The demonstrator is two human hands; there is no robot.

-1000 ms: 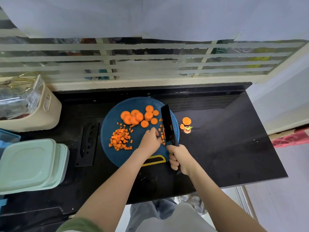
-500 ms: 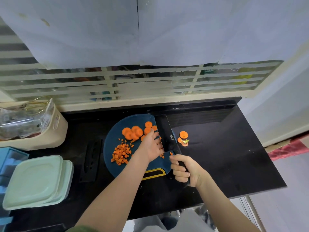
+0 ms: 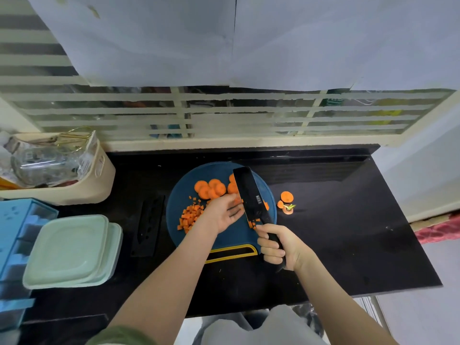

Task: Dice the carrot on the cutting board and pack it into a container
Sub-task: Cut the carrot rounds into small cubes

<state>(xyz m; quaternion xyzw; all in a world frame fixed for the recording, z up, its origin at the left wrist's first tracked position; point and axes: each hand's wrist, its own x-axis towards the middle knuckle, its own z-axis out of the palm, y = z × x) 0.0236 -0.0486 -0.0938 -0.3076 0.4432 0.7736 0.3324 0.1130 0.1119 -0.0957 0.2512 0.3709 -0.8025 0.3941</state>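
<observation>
Diced carrot (image 3: pixel 189 217) sits piled on the blue cutting board (image 3: pixel 225 239), with slices (image 3: pixel 209 188) behind. The left hand (image 3: pixel 225 214) lies flat, fingers spread; the right hand (image 3: pixel 278 246) is wrapped around the black knife (image 3: pixel 250 195). Mint containers (image 3: pixel 72 250) are stacked far left, and carrot ends (image 3: pixel 286 201) lie on the counter (image 3: pixel 348 232).

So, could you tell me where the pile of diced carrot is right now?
In the head view, the diced carrot lies on the left part of the blue cutting board, just left of the left hand and below the carrot slices.
</observation>
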